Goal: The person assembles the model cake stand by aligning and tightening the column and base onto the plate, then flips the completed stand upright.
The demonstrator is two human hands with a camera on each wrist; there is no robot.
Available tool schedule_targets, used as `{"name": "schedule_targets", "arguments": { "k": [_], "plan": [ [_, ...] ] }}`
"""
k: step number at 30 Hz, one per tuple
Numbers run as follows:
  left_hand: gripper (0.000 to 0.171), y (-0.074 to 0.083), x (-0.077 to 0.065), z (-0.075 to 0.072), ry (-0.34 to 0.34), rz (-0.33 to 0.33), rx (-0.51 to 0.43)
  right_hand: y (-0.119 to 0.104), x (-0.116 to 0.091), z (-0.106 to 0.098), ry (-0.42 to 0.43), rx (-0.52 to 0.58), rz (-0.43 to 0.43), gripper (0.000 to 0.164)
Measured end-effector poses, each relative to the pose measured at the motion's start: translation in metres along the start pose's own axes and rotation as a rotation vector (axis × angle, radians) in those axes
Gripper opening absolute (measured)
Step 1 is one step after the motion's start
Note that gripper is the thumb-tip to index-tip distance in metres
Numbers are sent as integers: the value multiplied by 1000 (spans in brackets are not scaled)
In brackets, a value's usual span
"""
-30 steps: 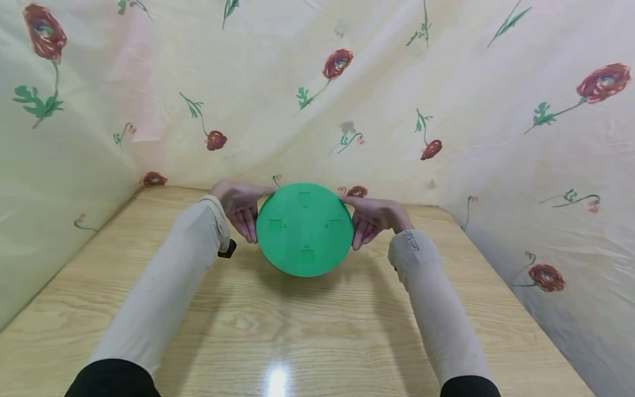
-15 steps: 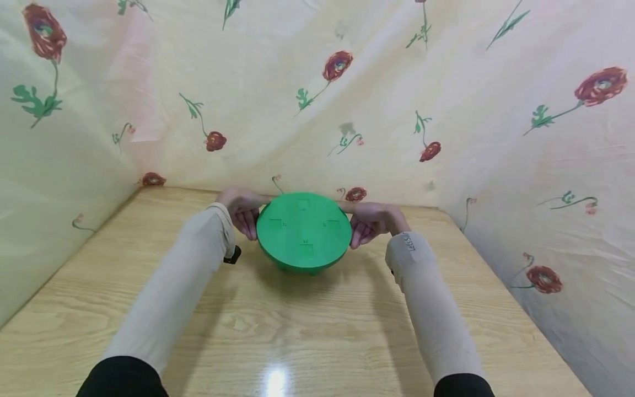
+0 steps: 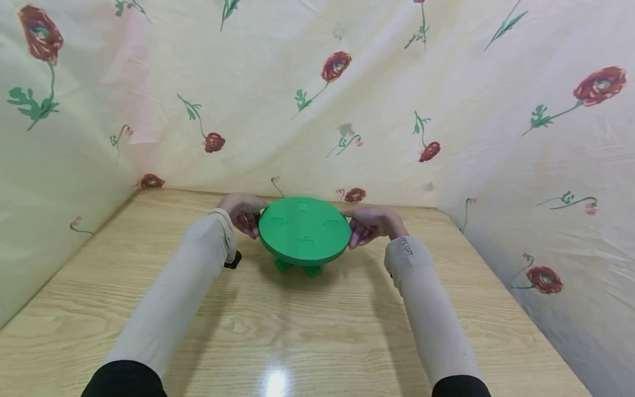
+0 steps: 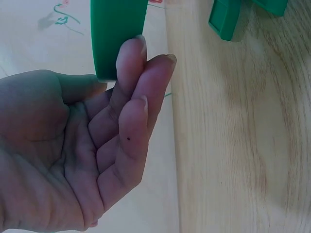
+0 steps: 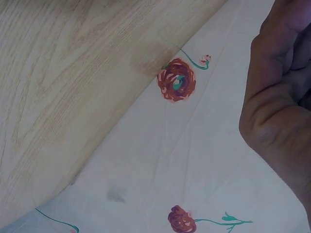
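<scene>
A small round green plastic table (image 3: pixel 305 230) with short legs (image 3: pixel 312 271) tilts a little toward me in the head view, four-square between both hands. My left hand (image 3: pixel 244 214) grips its left rim. In the left wrist view, the thumb lies on one side of the green rim (image 4: pixel 116 39) and curled fingertips (image 4: pixel 130 60) on the other. At the right rim, my right hand (image 3: pixel 371 225) holds on with thumb along the edge and fingers curled beneath. Only part of the right hand (image 5: pixel 284 97) shows in the right wrist view, with the green rim out of sight.
A pale wooden tabletop (image 3: pixel 307 331) lies under everything. Flower-printed cloth (image 3: pixel 278 82) rises at its back edge and along the left and right sides, close behind the hands.
The green table has tipped from facing me toward level and lowered slightly, so its legs now show beneath. Both hands have turned and come down with it, keeping their grip.
</scene>
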State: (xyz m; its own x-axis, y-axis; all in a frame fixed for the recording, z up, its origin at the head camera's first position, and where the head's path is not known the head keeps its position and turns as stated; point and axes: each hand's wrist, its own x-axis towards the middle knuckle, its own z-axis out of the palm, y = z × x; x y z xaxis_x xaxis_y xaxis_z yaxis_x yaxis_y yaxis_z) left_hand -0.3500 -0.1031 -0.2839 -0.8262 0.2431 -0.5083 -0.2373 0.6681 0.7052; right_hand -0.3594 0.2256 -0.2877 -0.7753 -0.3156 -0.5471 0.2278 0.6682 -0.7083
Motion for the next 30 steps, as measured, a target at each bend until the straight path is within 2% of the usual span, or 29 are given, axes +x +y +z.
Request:
{"name": "schedule_targets", "arguments": {
  "k": [12, 22, 26, 30],
  "plan": [
    [57, -1, 3, 0, 18, 23, 23, 0, -1, 2, 25, 11, 3, 69],
    [57, -2, 2, -1, 28, 16, 17, 0, 2, 2, 20, -1, 9, 69],
    [69, -6, -1, -2, 63, 33, 66, 6, 1, 3, 21, 25, 7, 72],
    [82, -19, -8, -6, 139, 99, 153, 25, -1, 3, 5, 66, -25, 82]
  ]
}}
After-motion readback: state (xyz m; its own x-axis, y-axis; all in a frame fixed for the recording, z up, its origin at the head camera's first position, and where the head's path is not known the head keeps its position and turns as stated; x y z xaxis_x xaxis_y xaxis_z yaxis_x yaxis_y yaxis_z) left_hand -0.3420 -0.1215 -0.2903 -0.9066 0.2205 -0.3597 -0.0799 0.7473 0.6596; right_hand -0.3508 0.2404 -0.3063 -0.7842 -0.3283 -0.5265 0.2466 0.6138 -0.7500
